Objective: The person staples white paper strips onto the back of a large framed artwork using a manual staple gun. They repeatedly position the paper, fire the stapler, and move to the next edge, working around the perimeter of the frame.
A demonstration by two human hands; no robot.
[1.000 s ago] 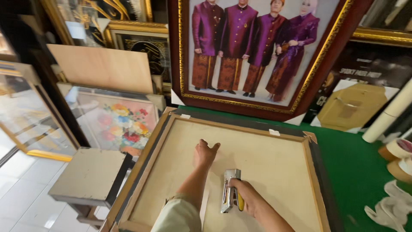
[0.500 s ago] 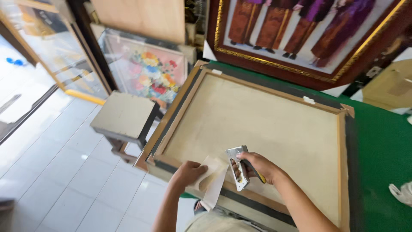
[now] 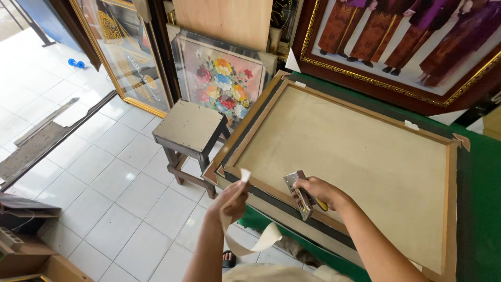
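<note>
framing job partway: backing strip in hand, stapler on the near rail

left hand [image 3: 231, 201] has its fingers pinched shut on a pale strip [image 3: 261, 237] (tape or paper, can't tell) that curls down past the near edge of the green counter [image 3: 480, 209]; right hand [image 3: 318, 192] fingers are wrapped tight round a metal staple gun [image 3: 298, 194] resting on the near wooden rail of the face-down frame [image 3: 344, 151]. canvas back looks seated with a few white tabs on the far rail; near edge looks unfinished, judging by the loose strip.

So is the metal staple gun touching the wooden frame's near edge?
Touching. The head view shows the right hand pressing the metal staple gun nose-down on the wooden frame, no gap visible.
</note>
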